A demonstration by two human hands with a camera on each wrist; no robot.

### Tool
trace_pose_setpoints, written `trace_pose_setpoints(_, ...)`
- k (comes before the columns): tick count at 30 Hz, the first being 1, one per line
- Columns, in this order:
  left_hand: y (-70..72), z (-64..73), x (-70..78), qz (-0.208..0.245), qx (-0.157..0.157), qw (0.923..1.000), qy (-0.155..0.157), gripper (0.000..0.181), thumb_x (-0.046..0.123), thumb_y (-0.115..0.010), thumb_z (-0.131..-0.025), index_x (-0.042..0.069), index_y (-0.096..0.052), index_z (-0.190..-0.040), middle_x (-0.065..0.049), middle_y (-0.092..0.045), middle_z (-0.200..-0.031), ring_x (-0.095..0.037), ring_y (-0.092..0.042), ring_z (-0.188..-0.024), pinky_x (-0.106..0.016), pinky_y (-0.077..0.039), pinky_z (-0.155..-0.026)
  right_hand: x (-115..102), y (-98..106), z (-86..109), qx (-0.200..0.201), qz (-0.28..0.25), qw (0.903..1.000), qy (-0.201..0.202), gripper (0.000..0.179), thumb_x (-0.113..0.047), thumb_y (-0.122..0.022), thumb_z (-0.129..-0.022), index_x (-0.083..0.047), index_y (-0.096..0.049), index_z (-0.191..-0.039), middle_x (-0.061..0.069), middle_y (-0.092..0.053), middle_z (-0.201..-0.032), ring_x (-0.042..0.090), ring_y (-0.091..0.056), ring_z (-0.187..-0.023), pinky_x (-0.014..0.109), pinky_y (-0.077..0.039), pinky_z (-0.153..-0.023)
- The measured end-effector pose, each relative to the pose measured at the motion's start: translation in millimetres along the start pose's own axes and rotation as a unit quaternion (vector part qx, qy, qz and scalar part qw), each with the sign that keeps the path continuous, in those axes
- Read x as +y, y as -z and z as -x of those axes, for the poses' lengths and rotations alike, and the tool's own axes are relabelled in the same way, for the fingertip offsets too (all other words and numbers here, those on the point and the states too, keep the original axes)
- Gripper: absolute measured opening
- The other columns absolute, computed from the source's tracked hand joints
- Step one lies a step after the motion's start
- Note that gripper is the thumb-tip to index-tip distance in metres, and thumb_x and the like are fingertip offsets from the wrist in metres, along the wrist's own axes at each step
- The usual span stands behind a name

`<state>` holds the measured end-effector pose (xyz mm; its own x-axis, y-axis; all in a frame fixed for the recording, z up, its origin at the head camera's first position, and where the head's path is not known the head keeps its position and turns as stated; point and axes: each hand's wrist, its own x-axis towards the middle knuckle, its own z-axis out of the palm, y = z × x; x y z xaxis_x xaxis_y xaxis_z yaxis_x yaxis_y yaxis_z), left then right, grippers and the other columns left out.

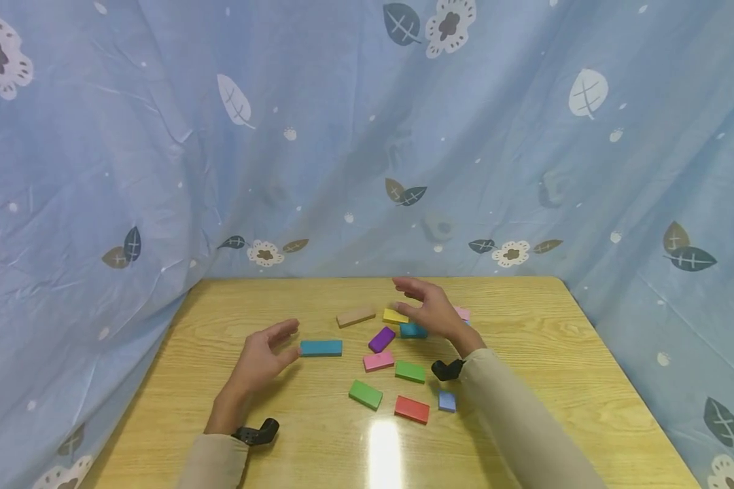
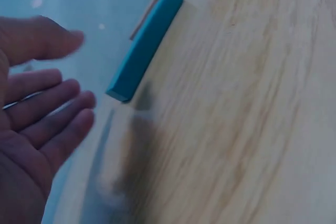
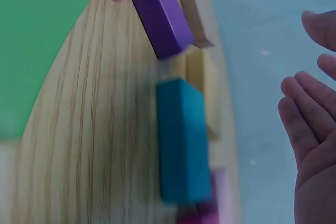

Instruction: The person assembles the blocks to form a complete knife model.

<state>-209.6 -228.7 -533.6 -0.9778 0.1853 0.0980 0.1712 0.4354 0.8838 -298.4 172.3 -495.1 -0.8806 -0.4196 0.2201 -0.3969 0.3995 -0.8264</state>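
Honestly, both hands' grip looks empty and spread: left hand (image 1: 263, 356) just beside the long blue block (image 1: 321, 348) on the bench (image 1: 587, 380), right by the yellow block (image 1: 394, 317). Dipping carelessly there might knock the shorter blue block (image 1: 412, 331) askew.

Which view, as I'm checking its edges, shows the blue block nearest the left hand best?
The left wrist view: the blue block appears largest there, its whole length unobstructed. The head view shows it smaller, beside the left hand. The right wrist view lacks it; a different blue block shows there.
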Motion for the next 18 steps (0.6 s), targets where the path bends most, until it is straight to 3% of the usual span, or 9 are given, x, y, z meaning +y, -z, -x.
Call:
trace_pose_setpoints(6, -13.5, 0.1, -1.9, -0.033, -0.027, 0.9991, 0.008, 0.059, 0.003, -0.078, -0.098, 0.0, -0.059, -0.155, -0.019, -0.067, -0.151, -0.039, -0.066, -0.139, -0.042, -0.056, -0.116, 8.6, -25.6, -22.9, -0.053, 0.006, 0.9985, 0.009, 0.057, -0.012, -0.076, -0.104, -0.006, -0.058, -0.158, 0.019, -0.059, -0.161, 0.036, -0.06, -0.147, 0.05, -0.05, -0.124)
trace_pose_setpoints(12, -20.5, -1.0, -2.9, -0.084, -0.012, 0.9963, -0.009, 0.052, 0.0, -0.08, -0.096, 0.003, -0.068, -0.147, -0.013, -0.074, -0.142, -0.033, -0.071, -0.133, -0.05, -0.057, -0.114, 13.3, -44.6, -36.2, -0.078, 0.007, 0.9969, 0.007, 0.052, -0.003, -0.073, -0.104, 0.005, -0.059, -0.154, 0.023, -0.061, -0.157, 0.039, -0.063, -0.143, 0.049, -0.053, -0.121)
trace_pose_setpoints(18, -23.4, -2.0, -6.0, -0.106, -0.001, 0.9939, -0.029, 0.049, -0.002, -0.082, -0.094, 0.004, -0.073, -0.142, -0.011, -0.076, -0.138, -0.032, -0.072, -0.132, -0.051, -0.057, -0.114, 16.3, -55.4, -41.8, -0.087, 0.05, 0.9949, -0.013, 0.049, -0.001, -0.073, -0.102, 0.002, -0.065, -0.149, 0.019, -0.071, -0.146, 0.035, -0.071, -0.133, 0.046, -0.06, -0.112)
